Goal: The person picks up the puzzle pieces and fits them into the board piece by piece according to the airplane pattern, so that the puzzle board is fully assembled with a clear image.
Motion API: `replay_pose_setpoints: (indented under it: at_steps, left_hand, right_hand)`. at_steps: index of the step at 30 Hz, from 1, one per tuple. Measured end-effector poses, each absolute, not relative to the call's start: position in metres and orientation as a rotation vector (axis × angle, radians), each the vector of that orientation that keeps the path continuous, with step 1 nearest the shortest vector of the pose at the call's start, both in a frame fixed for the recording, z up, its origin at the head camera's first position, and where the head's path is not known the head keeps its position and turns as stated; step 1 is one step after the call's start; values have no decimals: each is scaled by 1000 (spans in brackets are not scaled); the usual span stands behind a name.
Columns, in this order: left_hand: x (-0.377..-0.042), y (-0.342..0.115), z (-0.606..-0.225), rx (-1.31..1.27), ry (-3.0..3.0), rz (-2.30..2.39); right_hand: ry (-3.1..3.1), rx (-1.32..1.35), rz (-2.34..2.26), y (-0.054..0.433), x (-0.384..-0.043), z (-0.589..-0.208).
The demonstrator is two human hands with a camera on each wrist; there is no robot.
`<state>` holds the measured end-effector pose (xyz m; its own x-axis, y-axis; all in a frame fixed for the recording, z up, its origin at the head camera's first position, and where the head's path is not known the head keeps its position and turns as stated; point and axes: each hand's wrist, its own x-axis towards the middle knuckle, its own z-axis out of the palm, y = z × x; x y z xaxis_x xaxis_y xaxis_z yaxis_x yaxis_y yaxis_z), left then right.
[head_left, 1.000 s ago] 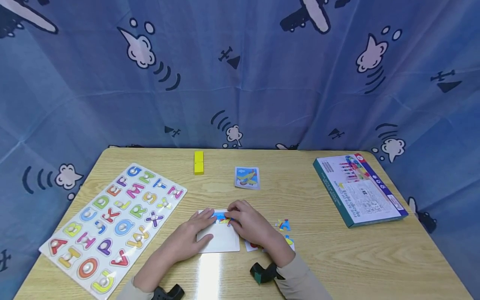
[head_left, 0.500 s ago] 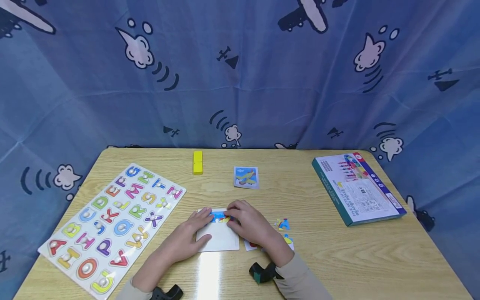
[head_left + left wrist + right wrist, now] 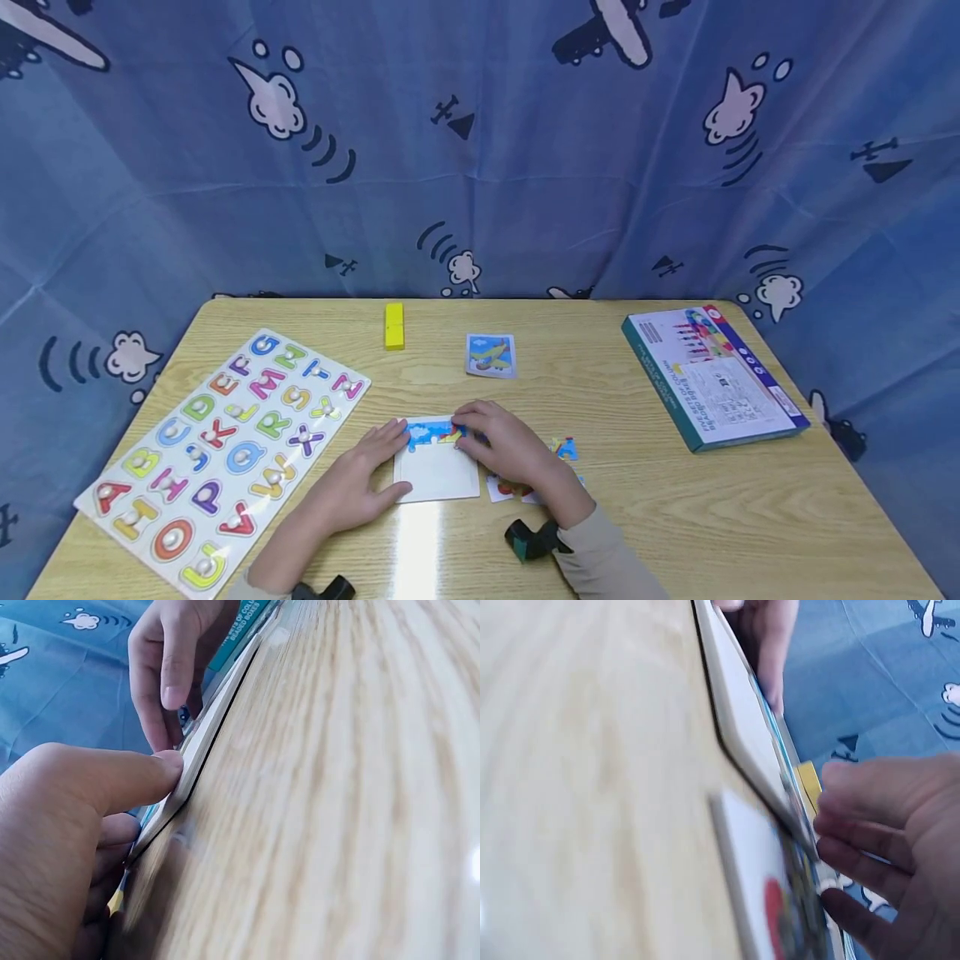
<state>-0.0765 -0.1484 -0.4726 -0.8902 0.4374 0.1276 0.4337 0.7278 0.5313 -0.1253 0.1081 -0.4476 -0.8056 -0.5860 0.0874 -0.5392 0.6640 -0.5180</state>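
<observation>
A white square puzzle board [image 3: 438,477] lies on the table, with joined blue jigsaw pieces [image 3: 427,432] along its far side. My left hand [image 3: 352,487] rests along the board's left side, fingers extended at the far corner and thumb at the near one. In the left wrist view, the left thumb [image 3: 142,778] touches the board's edge. Over the far right corner, my right hand [image 3: 510,450] has fingertips at a red and yellow piece [image 3: 452,433]. The right wrist view shows its fingers [image 3: 870,836] loosely bent, thumb apart from them, nothing pinched.
Loose jigsaw pieces [image 3: 567,448] lie right of the board, partly behind the right forearm. An airplane picture card [image 3: 491,356] and a yellow block [image 3: 394,326] are farther back. An alphabet peg board [image 3: 225,450] lies left, a flat game box [image 3: 716,379] right.
My left hand has slid left and slightly nearer, uncovering more blue pieces at the board's far side. The right hand stays at the far right corner, shifted slightly.
</observation>
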Motion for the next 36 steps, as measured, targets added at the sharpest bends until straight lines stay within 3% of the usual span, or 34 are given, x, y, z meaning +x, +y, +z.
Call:
replay_pose_setpoints:
  at_steps: [9, 36]
  left_hand:
    - [-77, -149, -474, 778, 2914, 918]
    - [-78, -151, -476, 774, 2896, 951]
  right_hand:
    - [2781, -777, -910, 132, -125, -444]
    - [2778, -768, -837, 145, -115, -445]
